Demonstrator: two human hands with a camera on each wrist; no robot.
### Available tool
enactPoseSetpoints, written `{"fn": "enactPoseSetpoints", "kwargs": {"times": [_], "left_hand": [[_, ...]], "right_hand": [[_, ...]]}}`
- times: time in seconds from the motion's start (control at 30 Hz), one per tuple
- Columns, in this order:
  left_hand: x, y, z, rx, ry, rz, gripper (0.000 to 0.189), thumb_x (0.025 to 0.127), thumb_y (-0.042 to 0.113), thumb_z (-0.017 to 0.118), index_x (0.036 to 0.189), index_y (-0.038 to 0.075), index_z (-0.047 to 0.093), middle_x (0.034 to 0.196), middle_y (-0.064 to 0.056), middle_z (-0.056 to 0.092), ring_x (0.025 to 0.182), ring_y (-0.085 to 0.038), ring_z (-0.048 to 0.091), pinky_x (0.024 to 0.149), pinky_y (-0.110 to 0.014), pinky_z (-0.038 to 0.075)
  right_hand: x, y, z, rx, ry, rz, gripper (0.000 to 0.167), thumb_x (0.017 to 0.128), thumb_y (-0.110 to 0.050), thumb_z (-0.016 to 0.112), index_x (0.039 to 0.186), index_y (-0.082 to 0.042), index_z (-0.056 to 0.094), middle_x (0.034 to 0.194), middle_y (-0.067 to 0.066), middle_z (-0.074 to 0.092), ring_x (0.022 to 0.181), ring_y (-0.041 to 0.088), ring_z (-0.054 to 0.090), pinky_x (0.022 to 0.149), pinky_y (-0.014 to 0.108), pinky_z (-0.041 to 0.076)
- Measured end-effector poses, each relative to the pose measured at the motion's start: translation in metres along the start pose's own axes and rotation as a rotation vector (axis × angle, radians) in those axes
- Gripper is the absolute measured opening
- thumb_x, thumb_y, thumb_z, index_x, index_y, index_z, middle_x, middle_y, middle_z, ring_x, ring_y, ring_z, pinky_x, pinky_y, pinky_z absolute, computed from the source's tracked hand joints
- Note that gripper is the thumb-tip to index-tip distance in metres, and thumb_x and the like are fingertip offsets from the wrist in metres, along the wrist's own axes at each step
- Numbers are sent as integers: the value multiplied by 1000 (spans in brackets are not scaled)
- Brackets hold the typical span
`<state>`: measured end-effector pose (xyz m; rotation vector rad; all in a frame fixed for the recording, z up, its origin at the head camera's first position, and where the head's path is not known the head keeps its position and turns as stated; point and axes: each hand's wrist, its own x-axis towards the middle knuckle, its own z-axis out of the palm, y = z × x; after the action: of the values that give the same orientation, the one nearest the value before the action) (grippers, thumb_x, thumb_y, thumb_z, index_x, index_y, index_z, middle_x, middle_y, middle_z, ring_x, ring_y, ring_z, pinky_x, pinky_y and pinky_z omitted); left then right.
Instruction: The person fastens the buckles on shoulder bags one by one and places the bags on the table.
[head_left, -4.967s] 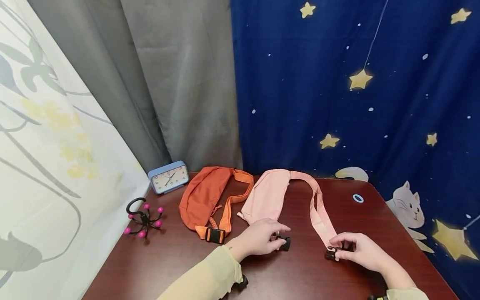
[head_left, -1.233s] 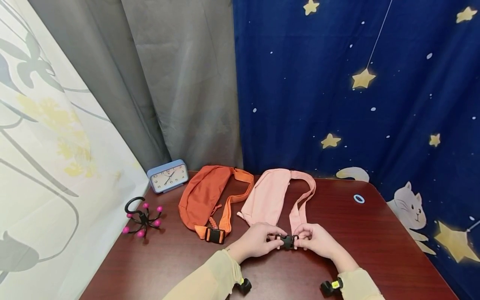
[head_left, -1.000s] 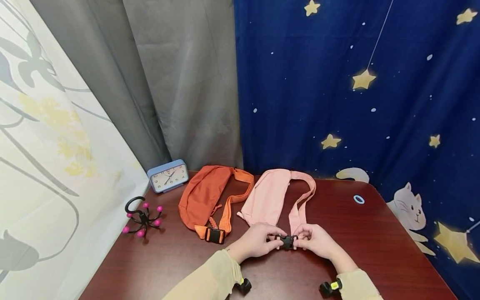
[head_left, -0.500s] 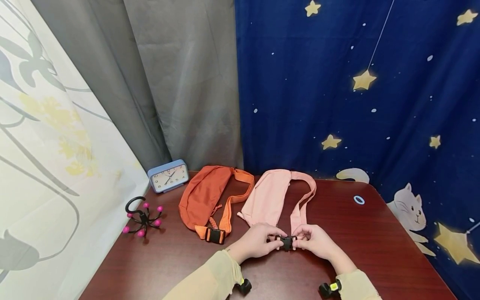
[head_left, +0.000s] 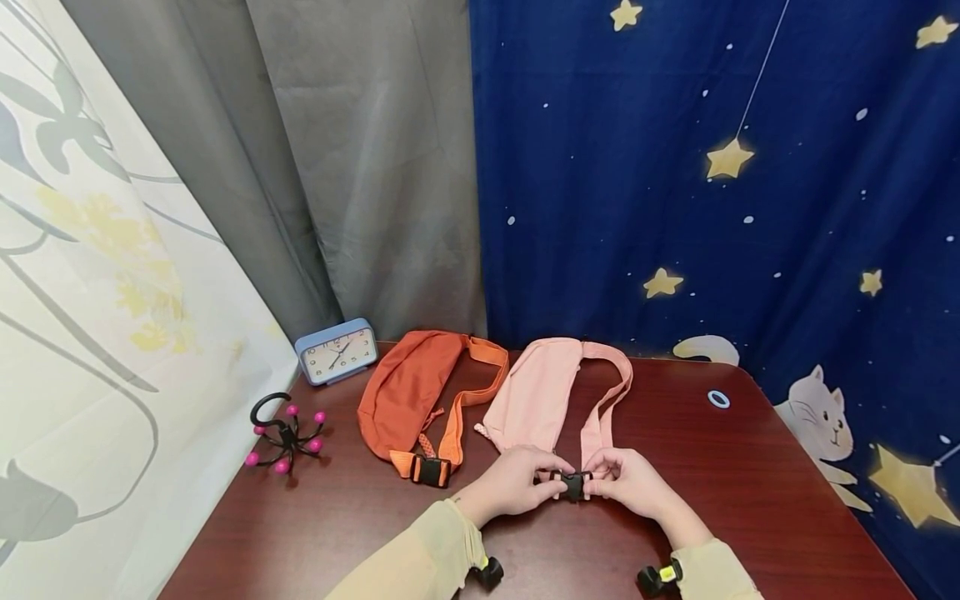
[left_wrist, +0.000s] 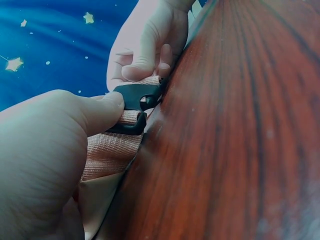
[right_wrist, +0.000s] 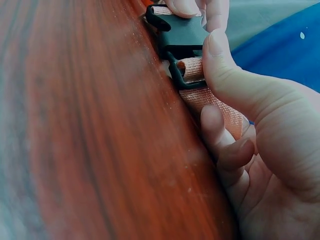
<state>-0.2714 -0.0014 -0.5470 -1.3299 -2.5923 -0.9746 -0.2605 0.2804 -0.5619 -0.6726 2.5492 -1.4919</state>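
Observation:
A pink waist bag (head_left: pixel 532 392) lies on the table, its strap (head_left: pixel 597 433) curving round from the top to a black side-release buckle (head_left: pixel 573 487). My left hand (head_left: pixel 513 481) pinches the buckle's left end between thumb and fingers. From the other side my right hand (head_left: pixel 633 486) holds its right end, where the strap comes in. In the right wrist view the two halves of the buckle (right_wrist: pixel 182 36) sit together, with pink webbing (right_wrist: pixel 194 67) looped through the end bar. The left wrist view shows my left thumb (left_wrist: pixel 107 107) pressed on the black plastic.
Left of the pink bag lies an orange waist bag (head_left: pixel 412 396) with its own buckle (head_left: pixel 430 472) fastened. A blue clock (head_left: pixel 337 354) and a black hand-shaped massager with pink tips (head_left: pixel 287 437) stand further left. A light-blue ring (head_left: pixel 718 400) lies at the back right.
Since five seconds ago my right hand has moved left with the strap end, and the separate buckle halves have come together. Over the last second both hands have stayed almost still.

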Motion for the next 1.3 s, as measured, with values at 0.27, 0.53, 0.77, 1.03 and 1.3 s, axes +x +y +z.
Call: {"fn": "enactPoseSetpoints", "kwargs": {"times": [0.27, 0.53, 0.77, 1.03, 1.3], "left_hand": [[1, -2, 1, 2, 1, 4, 22, 104, 29, 77, 126, 28, 82, 80, 19, 68, 88, 4, 61, 90, -13, 45], [1, -1, 1, 12, 6, 12, 24, 104, 28, 77, 127, 26, 82, 82, 17, 75, 91, 5, 63, 94, -17, 48], [1, 0, 1, 6, -1, -5, 24, 104, 28, 77, 127, 27, 82, 82, 19, 74, 90, 5, 62, 93, -16, 47], [1, 0, 1, 5, 0, -3, 24, 103, 27, 78, 127, 26, 82, 81, 17, 71, 88, 3, 61, 91, -15, 46], [1, -1, 2, 12, 2, 4, 24, 103, 26, 78, 126, 26, 82, 81, 17, 71, 86, 2, 60, 88, -15, 45]], "right_hand": [[1, 0, 2, 3, 4, -15, 16, 90, -11, 90, 98, -6, 77, 82, -4, 76, 69, -1, 67, 65, 20, 56], [1, 1, 2, 20, 6, -39, 17, 90, -9, 90, 98, -3, 76, 81, 1, 78, 70, -1, 67, 64, 20, 55], [1, 0, 2, 17, 4, -20, 18, 90, -10, 90, 99, -4, 76, 82, 0, 78, 71, -1, 68, 65, 21, 56], [1, 0, 3, 7, 18, -36, 17, 89, -10, 91, 98, -5, 77, 81, 0, 77, 70, -1, 67, 64, 21, 56], [2, -1, 6, -3, 13, -33, 18, 88, -14, 93, 97, -10, 77, 81, 0, 76, 70, 0, 67, 66, 22, 56]]}}
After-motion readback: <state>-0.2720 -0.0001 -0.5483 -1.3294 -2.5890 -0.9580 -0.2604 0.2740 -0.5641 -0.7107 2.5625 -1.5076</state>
